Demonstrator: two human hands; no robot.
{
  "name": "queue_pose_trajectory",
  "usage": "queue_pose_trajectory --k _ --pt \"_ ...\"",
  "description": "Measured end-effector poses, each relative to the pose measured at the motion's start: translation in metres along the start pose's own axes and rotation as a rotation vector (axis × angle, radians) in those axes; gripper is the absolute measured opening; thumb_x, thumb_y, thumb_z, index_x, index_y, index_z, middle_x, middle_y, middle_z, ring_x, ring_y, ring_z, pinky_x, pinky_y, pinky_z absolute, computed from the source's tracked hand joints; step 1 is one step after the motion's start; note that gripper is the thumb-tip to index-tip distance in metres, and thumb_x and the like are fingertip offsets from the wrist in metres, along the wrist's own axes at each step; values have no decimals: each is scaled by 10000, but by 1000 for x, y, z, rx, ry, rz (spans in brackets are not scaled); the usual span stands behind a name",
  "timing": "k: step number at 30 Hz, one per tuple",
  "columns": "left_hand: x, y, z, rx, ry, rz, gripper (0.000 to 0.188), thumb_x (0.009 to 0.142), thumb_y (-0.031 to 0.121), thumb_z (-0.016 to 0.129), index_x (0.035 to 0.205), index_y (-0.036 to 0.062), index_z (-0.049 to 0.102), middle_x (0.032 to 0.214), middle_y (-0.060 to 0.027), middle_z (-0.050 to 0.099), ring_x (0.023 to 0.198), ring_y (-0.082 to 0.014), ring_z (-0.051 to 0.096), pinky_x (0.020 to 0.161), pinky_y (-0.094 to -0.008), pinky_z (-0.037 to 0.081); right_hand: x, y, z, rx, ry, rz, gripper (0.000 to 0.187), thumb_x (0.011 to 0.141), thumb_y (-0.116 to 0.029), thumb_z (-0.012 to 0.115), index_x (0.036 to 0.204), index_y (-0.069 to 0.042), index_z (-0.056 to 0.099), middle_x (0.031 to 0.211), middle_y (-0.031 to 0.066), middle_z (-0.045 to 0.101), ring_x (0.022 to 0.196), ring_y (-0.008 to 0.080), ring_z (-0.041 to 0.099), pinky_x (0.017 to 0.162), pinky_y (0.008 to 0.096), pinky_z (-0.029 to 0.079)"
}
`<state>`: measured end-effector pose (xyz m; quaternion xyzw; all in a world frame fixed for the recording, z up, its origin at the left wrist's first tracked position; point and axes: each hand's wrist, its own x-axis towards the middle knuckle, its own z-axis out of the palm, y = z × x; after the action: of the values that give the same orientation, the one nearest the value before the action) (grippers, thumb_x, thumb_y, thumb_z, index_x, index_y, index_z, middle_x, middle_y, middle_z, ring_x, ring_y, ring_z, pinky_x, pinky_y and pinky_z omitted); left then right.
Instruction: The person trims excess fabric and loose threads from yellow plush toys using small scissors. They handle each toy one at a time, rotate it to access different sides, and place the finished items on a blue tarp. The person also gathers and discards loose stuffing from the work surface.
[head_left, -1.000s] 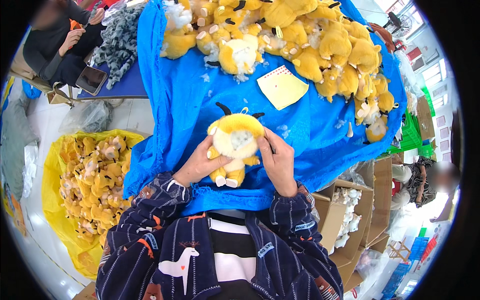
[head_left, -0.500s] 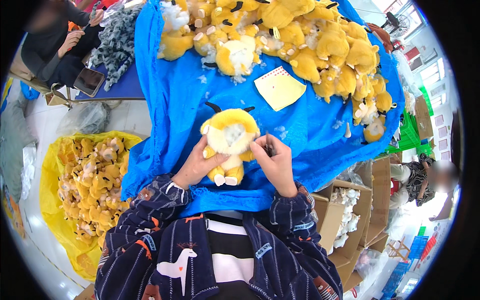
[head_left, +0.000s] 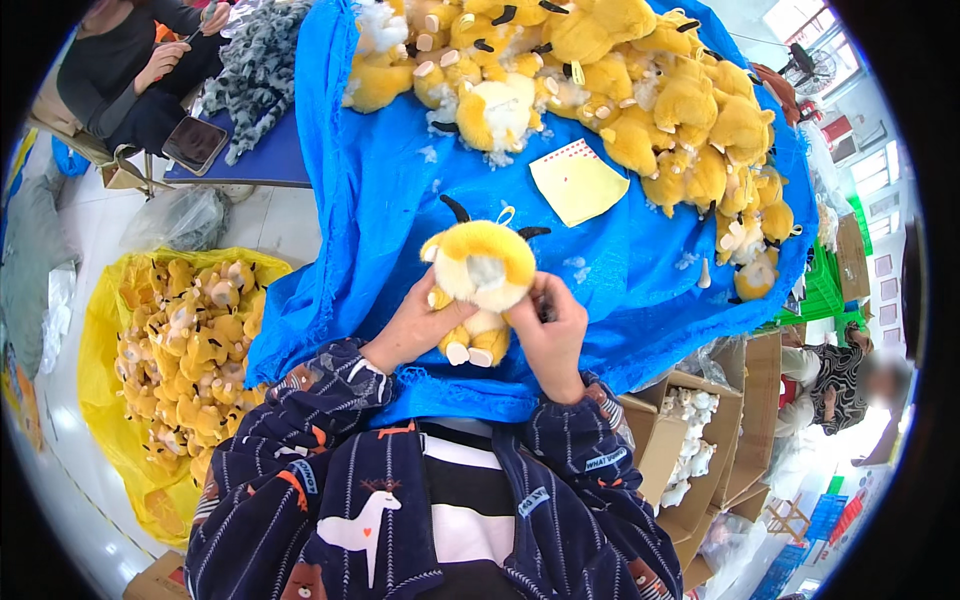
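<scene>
Head shows toy [head_left: 480, 293] near sheet edge [head_left: 455, 392], room beyond.

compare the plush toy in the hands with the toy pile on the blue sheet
The plush toy is one figure, front up; the toy pile is many jumbled together. The plush toy is held by the left hand, with the right hand at its side; the toy pile lies on the blue sheet. Both show yellow fur, dark horns and pale stuffing.
</scene>
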<state>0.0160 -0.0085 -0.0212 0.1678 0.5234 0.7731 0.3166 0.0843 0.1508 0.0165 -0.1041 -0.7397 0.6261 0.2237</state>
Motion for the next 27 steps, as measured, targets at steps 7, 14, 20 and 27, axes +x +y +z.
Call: queue_pose_trajectory --k 7,14,20,27 --pt "8 15 5 -58 -15 -6 556 883 167 644 1347 39 365 1264 -77 502 1172 -167 491 977 -304 419 1 -8 -23 -174 -94 19 158 868 -124 629 926 23 626 744 35 608 619 57 497 534 213 400" --pt "5 19 5 -121 -74 -93 560 843 106 676 1320 23 395 1233 -81 529 1140 -172 519 966 -309 430 -5 -1 -13 -23 4 104 212 925 -154 567 993 34 637 721 39 614 589 63 534 518 202 417" --pt "2 14 3 -244 -173 -100 521 805 22 602 1296 7 428 1215 -90 551 1099 -188 558 928 -310 456 -2 8 -10 558 13 526 205 944 -162 531 1088 -28 588 646 2 535 462 31 380 450 202 358" --pt "5 19 4 -298 -68 -75 528 775 -23 538 1289 -7 422 1199 -110 557 1077 -196 573 908 -319 471 -4 -9 -18 712 -14 459 202 942 -115 485 1116 -27 538 614 -7 481 450 46 351 451 216 359"
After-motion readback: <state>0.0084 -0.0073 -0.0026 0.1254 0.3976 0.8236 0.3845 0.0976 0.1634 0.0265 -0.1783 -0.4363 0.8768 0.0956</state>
